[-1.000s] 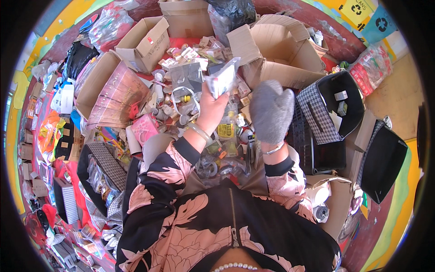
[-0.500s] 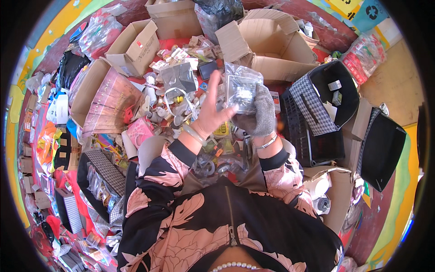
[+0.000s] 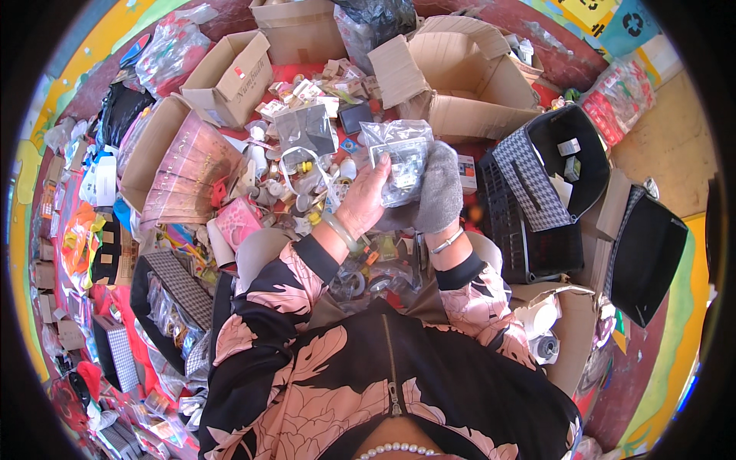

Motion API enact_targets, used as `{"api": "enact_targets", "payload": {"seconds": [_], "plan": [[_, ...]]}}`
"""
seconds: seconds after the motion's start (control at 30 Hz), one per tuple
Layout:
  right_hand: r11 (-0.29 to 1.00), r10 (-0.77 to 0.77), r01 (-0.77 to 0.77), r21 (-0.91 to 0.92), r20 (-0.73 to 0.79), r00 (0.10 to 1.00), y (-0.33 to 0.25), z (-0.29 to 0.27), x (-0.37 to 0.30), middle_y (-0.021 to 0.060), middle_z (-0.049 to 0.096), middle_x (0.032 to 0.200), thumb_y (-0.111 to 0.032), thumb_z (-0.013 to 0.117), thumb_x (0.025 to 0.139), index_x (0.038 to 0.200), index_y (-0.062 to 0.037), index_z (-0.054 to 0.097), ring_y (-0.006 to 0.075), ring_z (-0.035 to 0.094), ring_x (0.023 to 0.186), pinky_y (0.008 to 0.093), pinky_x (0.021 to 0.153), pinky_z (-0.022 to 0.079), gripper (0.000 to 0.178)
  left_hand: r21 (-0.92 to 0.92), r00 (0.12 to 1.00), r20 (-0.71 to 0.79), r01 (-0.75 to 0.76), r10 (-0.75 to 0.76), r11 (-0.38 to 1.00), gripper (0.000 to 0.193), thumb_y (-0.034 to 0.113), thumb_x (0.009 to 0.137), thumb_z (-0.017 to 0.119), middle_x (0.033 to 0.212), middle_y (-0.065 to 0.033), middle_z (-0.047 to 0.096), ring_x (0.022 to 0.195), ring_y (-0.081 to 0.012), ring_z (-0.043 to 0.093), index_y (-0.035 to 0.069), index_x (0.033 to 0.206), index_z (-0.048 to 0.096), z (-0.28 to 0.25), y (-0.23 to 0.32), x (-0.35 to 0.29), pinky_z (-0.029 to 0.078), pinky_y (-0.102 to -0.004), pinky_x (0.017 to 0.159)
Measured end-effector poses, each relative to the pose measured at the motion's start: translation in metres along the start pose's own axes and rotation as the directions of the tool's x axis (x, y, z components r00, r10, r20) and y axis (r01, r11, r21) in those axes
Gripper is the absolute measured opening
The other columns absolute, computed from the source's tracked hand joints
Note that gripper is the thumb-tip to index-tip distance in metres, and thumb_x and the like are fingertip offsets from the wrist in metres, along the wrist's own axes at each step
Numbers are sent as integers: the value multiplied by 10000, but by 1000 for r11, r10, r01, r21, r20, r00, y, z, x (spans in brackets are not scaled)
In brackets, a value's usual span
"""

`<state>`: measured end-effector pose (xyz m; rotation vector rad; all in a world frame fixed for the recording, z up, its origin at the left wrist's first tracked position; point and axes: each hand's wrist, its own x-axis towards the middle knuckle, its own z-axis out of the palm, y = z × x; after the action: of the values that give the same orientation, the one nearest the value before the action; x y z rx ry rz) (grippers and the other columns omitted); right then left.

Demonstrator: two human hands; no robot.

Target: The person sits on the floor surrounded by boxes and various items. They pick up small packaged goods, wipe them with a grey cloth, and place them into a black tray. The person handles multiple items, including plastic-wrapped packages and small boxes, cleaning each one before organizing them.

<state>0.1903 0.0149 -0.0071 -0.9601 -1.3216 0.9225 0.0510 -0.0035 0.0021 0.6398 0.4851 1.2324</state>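
Two hands are seen: a bare left hand (image 3: 362, 201) and a gloved right hand (image 3: 440, 188). One clear plastic bag (image 3: 399, 157) is held. Three open cardboard boxes (image 3: 468, 77) are counted.

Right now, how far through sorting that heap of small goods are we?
Early, by the look of it. Done: a few small boxes already lie in the black checked bin. In hand: both hands hold one clear plastic packet, the bare left hand at its side and the grey-gloved right hand behind it. Left: the heap of loose packets and bottles is large, and the cardboard boxes look mostly unfilled.
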Motion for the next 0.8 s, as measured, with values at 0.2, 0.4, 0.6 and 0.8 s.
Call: {"api": "enact_targets", "payload": {"seconds": [0.2, 0.4, 0.6, 0.8], "plan": [[997, -58, 58, 48, 7, 998, 3, -15, 11, 81, 537, 989, -199, 464, 875, 948, -22, 533, 225, 511, 915, 339, 795, 423, 204, 204, 997, -1, -80, 82, 976, 419, 354, 921, 430, 1128, -44, 518, 1025, -137, 499, 43, 1201, 434, -18, 7, 6, 389, -302, 906], [432, -128, 556, -710, 562, 817, -27, 25, -5, 123, 582, 823, -154, 548, 716, 843, -32, 591, 280, 553, 793, 345, 741, 438, 181, -108, 983, -139, 103, -117, 989, 342, 296, 933, 414, 1058, -67, 565, 966, -177, 543, 26, 1130, 491, 5, -9, 3, 425, -296, 878], [474, -187, 487, -733, 457, 870, -13, 19, -9, 137, 593, 853, -175, 553, 727, 911, -37, 607, 275, 564, 821, 389, 785, 428, 236, 175, 980, 196, -70, 35, 982, 317, 191, 900, 453, 1073, -124, 564, 991, -226, 551, 21, 1168, 459, -13, -29, 5, 437, -333, 874], [539, -282, 506, -674, 421, 862, -15, -2, 0, 178, 536, 1102, -178, 551, 713, 1088, 8, 528, 330, 489, 1057, 394, 954, 343, 419, 853, 926, 374, -364, 49, 374, 391, 126, 874, 467, 1046, -158, 554, 954, -249, 540, 26, 1243, 382, -12, -16, -2, 419, -336, 835]]}}
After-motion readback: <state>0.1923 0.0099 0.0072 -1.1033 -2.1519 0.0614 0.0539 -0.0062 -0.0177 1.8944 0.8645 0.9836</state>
